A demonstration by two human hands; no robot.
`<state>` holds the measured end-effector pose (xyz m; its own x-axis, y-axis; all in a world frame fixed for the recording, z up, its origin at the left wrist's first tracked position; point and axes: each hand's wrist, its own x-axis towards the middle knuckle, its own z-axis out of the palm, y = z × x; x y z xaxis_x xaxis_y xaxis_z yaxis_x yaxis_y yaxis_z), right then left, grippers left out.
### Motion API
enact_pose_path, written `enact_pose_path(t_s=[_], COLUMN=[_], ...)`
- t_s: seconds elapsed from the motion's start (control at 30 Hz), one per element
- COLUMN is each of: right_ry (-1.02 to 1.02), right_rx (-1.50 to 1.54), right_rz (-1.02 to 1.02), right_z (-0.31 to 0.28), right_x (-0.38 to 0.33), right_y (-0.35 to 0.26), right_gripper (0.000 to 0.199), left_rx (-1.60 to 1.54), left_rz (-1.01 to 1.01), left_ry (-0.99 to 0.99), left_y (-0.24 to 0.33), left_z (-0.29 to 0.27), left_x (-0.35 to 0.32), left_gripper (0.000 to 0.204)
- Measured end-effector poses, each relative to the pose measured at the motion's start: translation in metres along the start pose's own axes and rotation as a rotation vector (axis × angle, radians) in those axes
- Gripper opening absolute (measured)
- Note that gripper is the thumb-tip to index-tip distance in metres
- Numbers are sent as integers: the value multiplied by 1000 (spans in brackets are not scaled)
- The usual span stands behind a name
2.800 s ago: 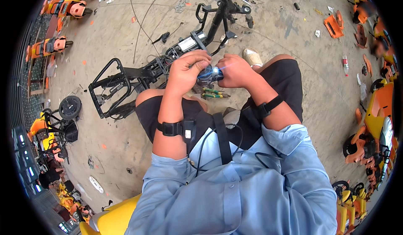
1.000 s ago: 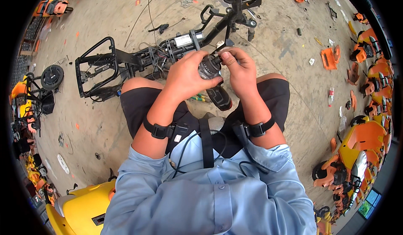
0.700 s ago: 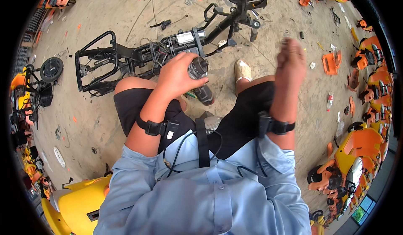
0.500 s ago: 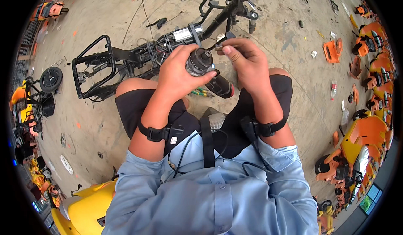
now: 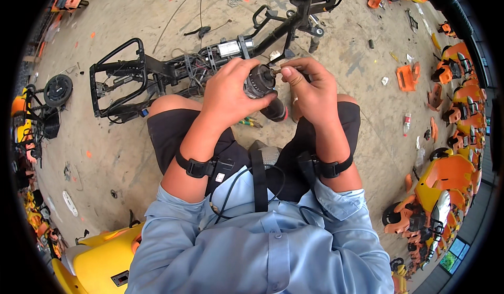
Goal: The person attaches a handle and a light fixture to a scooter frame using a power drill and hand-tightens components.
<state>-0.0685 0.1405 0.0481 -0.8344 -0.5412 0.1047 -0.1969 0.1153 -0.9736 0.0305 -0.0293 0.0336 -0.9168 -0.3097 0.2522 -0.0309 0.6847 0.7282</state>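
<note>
Cordless drill (image 5: 259,85) is held in the air in front of the person, above the concrete floor (image 5: 131,157). Left hand (image 5: 229,90) is wrapped firmly around its head. Right hand (image 5: 314,86) pinches, between thumb and forefinger, one slim bit (image 5: 278,71) at the mouth of the chuck (image 5: 269,75); whether it enters, I cannot tell. Beyond is a stripped black scooter frame (image 5: 274,37); nearer, pliers (image 5: 251,122) with green-and-yellow handles lie partly hidden.

You can swing your right hand (image 5: 316,90) outward over the concrete floor (image 5: 367,81), but the drill (image 5: 260,82) in your left hand (image 5: 227,93) blocks inward travel, and the black vehicle frame (image 5: 164,72) stands ahead.
</note>
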Motion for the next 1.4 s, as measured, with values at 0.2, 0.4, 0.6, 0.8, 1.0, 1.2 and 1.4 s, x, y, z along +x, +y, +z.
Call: enact_pose_path(t_s=[0.2, 0.4, 0.6, 0.8, 1.0, 1.2, 1.4], right_ry=[-78, -92, -96, -93, -52, -117, -32], right_rx=[2, -19, -28, -25, 29, 27, 73], right_rz=[-2, 9, 13, 3, 4, 51, -204], right_z=[-8, -11, -8, -3, -7, 0, 11], right_x=[4, 4, 2, 5, 8, -5, -8], right_y=[-3, -7, -5, -1, 10, 21, 25], right_gripper=[10, 11, 13, 11, 17, 36, 23], left_rx=[-74, -101, -124, -143, -88, 20, 18], left_rz=[-38, -37, -31, -33, -47, -27, -17], left_ry=[-73, -80, -77, -16, -13, 42, 77], left_y=[4, 8, 7, 3, 9, 12, 9], left_z=[-5, -6, -1, 7, 14, 14, 19], left_x=[0, 0, 0, -4, 3, -3, -5], left_gripper=[64, 65, 65, 66, 65, 59, 61])
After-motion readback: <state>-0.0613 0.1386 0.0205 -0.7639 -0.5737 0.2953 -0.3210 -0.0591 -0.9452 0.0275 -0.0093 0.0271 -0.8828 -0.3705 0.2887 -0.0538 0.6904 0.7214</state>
